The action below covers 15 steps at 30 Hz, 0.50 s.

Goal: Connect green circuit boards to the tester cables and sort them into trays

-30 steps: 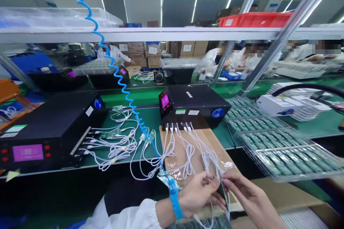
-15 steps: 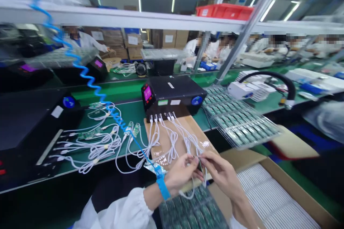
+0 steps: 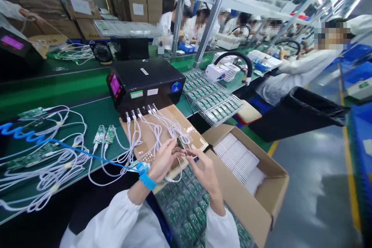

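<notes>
My left hand (image 3: pixel 165 159), with a blue wrist strap (image 3: pixel 147 177) on its wrist, grips a small green circuit board (image 3: pixel 178 140), mostly hidden by the fingers. Thumb and forefinger of my right hand (image 3: pixel 204 170) pinch at the board's near end. Below both hands lies a clear tray of circuit boards (image 3: pixel 188 211). White cables (image 3: pixel 157 131) run from the front of a black test box (image 3: pixel 148 81) over a cardboard sheet (image 3: pixel 171 118). Left of the sheet, two circuit boards (image 3: pixel 104 135) are plugged into white cables.
An open carton (image 3: pixel 273 174) with rows of white pieces stands to my right. Behind it are another tray of boards (image 3: pixel 210 95) and a black bin (image 3: pixel 293 116). More bundled cables (image 3: pixel 61 162) lie at left. Co-workers sit along the line beyond.
My view has turned right, so the bench things sit further left and the carton and bin show fully. Both hands stay together at the board, which is now more covered by fingers.
</notes>
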Motion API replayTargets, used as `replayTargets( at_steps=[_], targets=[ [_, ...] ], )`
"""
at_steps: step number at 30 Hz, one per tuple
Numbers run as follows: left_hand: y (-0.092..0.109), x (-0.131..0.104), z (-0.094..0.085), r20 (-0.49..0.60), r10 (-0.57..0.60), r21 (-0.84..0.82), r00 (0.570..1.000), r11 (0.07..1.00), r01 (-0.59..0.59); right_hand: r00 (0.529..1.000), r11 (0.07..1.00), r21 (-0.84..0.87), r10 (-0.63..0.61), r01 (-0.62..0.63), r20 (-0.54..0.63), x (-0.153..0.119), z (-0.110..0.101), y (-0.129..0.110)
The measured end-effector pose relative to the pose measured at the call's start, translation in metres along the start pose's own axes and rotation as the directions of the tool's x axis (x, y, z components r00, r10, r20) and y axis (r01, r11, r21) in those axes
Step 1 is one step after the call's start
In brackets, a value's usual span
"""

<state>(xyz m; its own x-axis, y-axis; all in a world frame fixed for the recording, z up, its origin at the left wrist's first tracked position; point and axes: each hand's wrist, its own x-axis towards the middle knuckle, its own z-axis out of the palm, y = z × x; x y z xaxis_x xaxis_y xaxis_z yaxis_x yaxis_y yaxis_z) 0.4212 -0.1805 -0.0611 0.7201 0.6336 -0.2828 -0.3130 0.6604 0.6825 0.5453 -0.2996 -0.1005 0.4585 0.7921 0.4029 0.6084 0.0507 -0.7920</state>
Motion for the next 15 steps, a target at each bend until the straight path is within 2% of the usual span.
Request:
replayTargets(
  at_steps=[3,5,7,8,9,10,12,13,14,15],
  targets=[
    [0.000,-0.003,-0.001,-0.016,-0.010,0.062,1.000,0.998,0.011,0.993,0.986,-0.117,-0.120,0.118,-0.010,-0.012,0.003,-0.001],
    [0.009,-0.006,-0.003,-0.055,0.024,0.180,0.998,0.984,-0.014,0.974,0.951,-0.228,-0.222,0.207,-0.039,-0.011,0.000,-0.003],
    [0.031,-0.008,-0.007,-0.065,0.140,0.372,0.988,0.922,-0.107,0.941,0.884,-0.366,-0.335,0.292,-0.058,-0.004,-0.009,-0.006],
    [0.047,-0.008,-0.010,-0.058,0.238,0.476,0.970,0.860,-0.182,0.917,0.837,-0.435,-0.394,0.332,-0.058,0.001,-0.015,-0.007],
    [0.065,-0.006,-0.014,-0.046,0.358,0.576,0.933,0.772,-0.268,0.890,0.783,-0.497,-0.453,0.373,-0.047,0.007,-0.021,-0.008],
    [0.085,-0.003,-0.019,-0.038,0.494,0.664,0.868,0.662,-0.348,0.861,0.728,-0.549,-0.508,0.411,-0.031,0.014,-0.027,-0.009],
    [0.127,0.008,-0.031,-0.027,0.734,0.814,0.678,0.410,-0.411,0.807,0.632,-0.614,-0.590,0.474,0.017,0.028,-0.037,-0.009],
    [0.145,0.014,-0.037,-0.016,0.795,0.874,0.607,0.306,-0.377,0.786,0.592,-0.631,-0.617,0.501,0.045,0.034,-0.041,-0.008],
    [0.161,0.021,-0.043,-0.017,0.813,0.918,0.582,0.244,-0.313,0.770,0.560,-0.642,-0.634,0.523,0.075,0.039,-0.045,-0.006],
    [0.173,0.029,-0.049,-0.029,0.808,0.946,0.589,0.213,-0.245,0.761,0.535,-0.649,-0.640,0.540,0.105,0.042,-0.047,-0.003]
  ],
)
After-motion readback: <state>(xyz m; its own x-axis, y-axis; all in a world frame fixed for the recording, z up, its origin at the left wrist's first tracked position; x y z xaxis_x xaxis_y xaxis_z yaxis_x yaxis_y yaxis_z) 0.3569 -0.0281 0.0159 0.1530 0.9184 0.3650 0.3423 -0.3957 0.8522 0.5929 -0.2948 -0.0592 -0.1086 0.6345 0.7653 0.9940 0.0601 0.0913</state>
